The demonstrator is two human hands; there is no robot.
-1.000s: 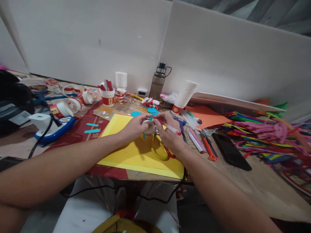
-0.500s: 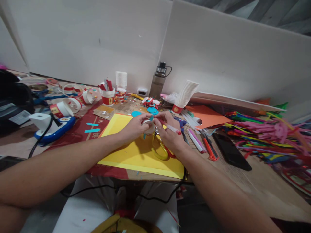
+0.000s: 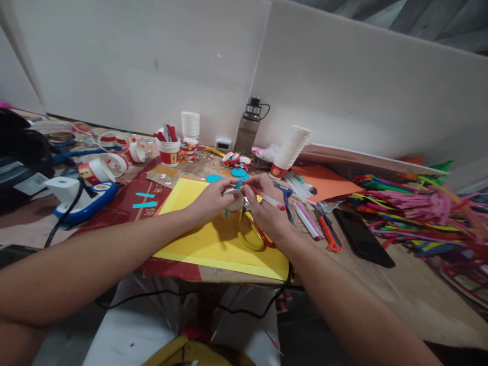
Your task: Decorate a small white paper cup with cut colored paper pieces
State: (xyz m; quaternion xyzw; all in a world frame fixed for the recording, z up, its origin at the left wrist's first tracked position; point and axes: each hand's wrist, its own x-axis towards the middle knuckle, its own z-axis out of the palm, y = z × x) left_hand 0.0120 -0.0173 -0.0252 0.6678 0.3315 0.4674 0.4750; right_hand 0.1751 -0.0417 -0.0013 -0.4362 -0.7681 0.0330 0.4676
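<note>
My left hand point(image 3: 216, 197) is closed on a small white paper cup piece point(image 3: 234, 200), round side up, above the yellow paper sheets point(image 3: 198, 239). Blue paper strips point(image 3: 226, 214) stick out from the cup piece's edge. My right hand point(image 3: 266, 202) is closed around a felt-tip marker point(image 3: 272, 201) with a red end, and its fingertips meet the cup piece at the upper right. What those fingertips pinch there is too small to make out. Scissors with yellow and red handles point(image 3: 250, 239) lie beneath my right hand, partly covered by it.
Blue paper discs point(image 3: 239, 173) lie beyond my hands, two blue strips point(image 3: 145, 205) to the left. Stacked cups point(image 3: 293, 147) and a bottle point(image 3: 247, 129) stand behind. To the right are markers point(image 3: 307, 222), a cutter point(image 3: 331, 234), a phone point(image 3: 362, 238) and pipe cleaners point(image 3: 427, 203).
My fingers have shifted very slightly at the cup piece. Everything else stays where it was.
</note>
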